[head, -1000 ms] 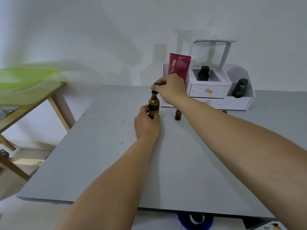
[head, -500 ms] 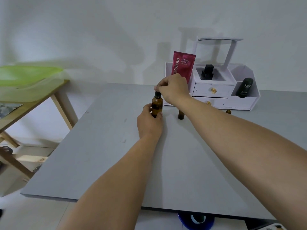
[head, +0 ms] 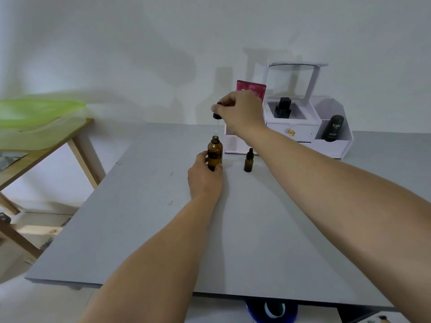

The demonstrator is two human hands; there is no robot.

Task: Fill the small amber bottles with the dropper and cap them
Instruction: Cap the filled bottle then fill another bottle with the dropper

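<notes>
Left hand [head: 204,178] grips amber bottle [head: 214,155] — right hand [head: 240,113] pinches dropper [head: 217,120] above neck.

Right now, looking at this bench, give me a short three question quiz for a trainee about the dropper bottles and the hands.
1. True or false: the dropper is screwed down on the large amber bottle.
2. Which hand steadies the large amber bottle? A. left hand B. right hand C. neither
3. Fill in: the small amber bottle on the grey table has its black dropper cap ____ (on or off).

Key:
1. False. The right hand holds it raised, with the glass tip at the bottle's mouth.
2. A. Its fingers wrap the bottle's lower part.
3. On.
</notes>
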